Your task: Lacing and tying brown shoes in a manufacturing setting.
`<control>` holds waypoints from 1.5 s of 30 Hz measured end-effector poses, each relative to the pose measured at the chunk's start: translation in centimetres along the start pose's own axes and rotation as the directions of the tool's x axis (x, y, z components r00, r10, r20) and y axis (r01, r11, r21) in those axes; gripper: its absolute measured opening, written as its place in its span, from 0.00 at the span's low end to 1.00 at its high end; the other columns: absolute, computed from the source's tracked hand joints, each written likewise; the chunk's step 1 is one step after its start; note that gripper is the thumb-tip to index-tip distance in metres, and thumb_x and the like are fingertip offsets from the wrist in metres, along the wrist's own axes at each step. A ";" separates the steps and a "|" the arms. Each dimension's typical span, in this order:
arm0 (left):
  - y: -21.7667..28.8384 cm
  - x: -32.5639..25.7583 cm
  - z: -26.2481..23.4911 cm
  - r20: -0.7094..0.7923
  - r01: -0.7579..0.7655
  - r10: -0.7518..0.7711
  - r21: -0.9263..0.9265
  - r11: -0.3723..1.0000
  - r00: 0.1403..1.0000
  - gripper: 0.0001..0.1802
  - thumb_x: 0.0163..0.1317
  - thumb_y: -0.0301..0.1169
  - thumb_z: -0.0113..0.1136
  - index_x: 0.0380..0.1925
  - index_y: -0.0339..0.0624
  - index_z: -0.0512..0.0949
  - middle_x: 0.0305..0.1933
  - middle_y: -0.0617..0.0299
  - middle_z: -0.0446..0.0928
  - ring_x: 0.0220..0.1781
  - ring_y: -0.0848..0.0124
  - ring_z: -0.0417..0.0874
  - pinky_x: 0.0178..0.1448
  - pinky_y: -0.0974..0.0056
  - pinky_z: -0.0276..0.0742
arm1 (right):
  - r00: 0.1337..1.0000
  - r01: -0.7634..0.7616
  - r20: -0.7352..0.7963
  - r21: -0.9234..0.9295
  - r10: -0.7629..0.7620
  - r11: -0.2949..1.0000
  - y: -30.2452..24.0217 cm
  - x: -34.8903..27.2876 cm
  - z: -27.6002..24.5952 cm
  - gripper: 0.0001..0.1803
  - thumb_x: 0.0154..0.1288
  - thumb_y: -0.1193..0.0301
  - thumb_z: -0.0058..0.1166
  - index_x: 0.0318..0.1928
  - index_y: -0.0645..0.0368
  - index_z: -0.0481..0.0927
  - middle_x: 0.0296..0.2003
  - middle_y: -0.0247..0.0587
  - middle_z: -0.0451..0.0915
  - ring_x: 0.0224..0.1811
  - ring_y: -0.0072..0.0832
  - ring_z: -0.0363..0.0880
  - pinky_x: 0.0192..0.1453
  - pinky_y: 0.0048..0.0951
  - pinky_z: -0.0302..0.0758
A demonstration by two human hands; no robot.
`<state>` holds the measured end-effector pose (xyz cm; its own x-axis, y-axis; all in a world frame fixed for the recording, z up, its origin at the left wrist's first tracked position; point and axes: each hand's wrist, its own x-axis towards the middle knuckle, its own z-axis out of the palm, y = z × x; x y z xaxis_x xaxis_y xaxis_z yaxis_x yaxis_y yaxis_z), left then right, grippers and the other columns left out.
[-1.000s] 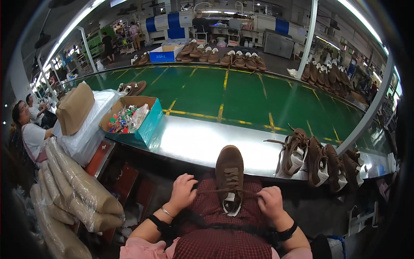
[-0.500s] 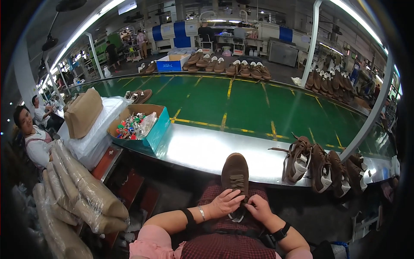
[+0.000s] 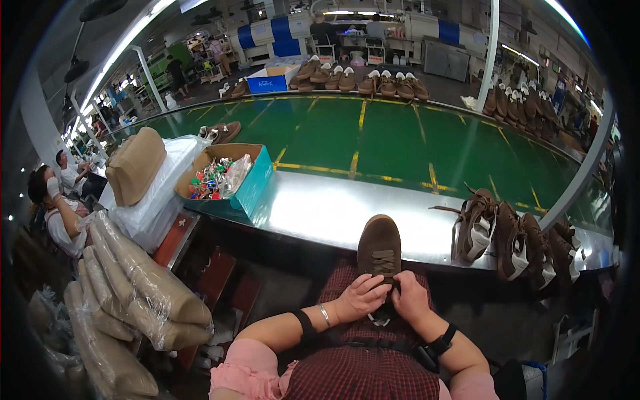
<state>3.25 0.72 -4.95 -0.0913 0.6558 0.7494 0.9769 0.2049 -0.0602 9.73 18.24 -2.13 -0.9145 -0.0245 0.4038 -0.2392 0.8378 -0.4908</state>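
Note:
A brown lace-up shoe rests on my lap, its toe pointing away toward the metal table edge. My left hand lies across the upper part of the lacing from the left, its fingers bent and closed on the shoelace. From the right, my right hand pinches the same lace near the shoe's opening. The two hands' fingertips nearly meet there. They cover most of the tongue and opening; a bit of white lining shows below them.
Several brown shoes stand at the right on the metal ledge. A teal box of small coloured parts sits to the left, beside brown plastic-wrapped shapes. Beyond lies a green conveyor belt. A person sits far left.
My left fingers have bent more and drawn closer to my right hand at the laces. The whole view has shifted slightly. The person at left has raised a hand to their head.

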 end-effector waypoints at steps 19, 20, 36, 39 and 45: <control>-2.3 1.6 -3.7 0.175 0.600 -0.577 -0.327 0.731 0.798 0.25 0.47 0.27 0.68 0.46 0.37 0.70 0.53 0.48 0.69 0.55 0.54 0.71 0.59 0.57 0.68 | 0.838 -0.477 0.414 0.239 0.355 0.846 3.6 -3.1 -5.2 0.08 0.57 0.68 0.55 0.36 0.56 0.81 0.29 0.43 0.80 0.34 0.42 0.80 0.38 0.40 0.74; -2.1 1.6 -3.5 0.219 0.639 -0.601 -0.306 0.706 0.768 0.25 0.47 0.28 0.68 0.45 0.36 0.70 0.52 0.48 0.69 0.55 0.54 0.71 0.59 0.58 0.68 | 0.892 -0.319 0.384 0.156 0.241 0.935 3.2 -2.9 -5.4 0.08 0.57 0.68 0.55 0.35 0.56 0.81 0.29 0.42 0.81 0.34 0.41 0.80 0.39 0.39 0.74; 0.8 8.1 -7.3 0.942 0.890 -0.115 -0.336 -0.308 0.316 0.12 0.66 0.33 0.51 0.38 0.36 0.78 0.27 0.63 0.76 0.31 0.78 0.75 0.41 0.72 0.72 | 0.606 0.088 0.457 0.775 -0.651 0.626 -7.6 1.9 -6.1 0.07 0.63 0.72 0.50 0.37 0.62 0.78 0.29 0.45 0.80 0.33 0.39 0.80 0.38 0.35 0.76; -1.2 11.2 -9.8 0.799 0.683 -0.498 -0.571 -0.454 0.337 0.09 0.61 0.25 0.54 0.38 0.30 0.76 0.28 0.58 0.79 0.31 0.72 0.80 0.40 0.70 0.75 | 0.612 0.149 0.595 0.560 -0.521 0.815 -6.2 1.6 -3.8 0.10 0.59 0.72 0.53 0.40 0.61 0.78 0.32 0.46 0.79 0.36 0.38 0.79 0.41 0.34 0.76; -0.5 11.4 -16.3 0.580 0.515 0.361 -0.815 0.267 0.730 0.10 0.61 0.31 0.58 0.34 0.32 0.76 0.31 0.53 0.79 0.32 0.63 0.81 0.35 0.64 0.76 | 0.952 0.302 -0.069 0.385 -0.299 0.872 -1.4 2.2 -4.9 0.26 0.46 0.65 0.62 0.48 0.60 0.73 0.46 0.45 0.74 0.47 0.42 0.73 0.54 0.42 0.68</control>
<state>4.82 -3.77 14.32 0.1739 0.9743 0.1432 0.3706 -0.1995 0.9071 9.68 19.65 3.18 -0.7763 -0.2365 0.5843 -0.6104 0.5136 -0.6031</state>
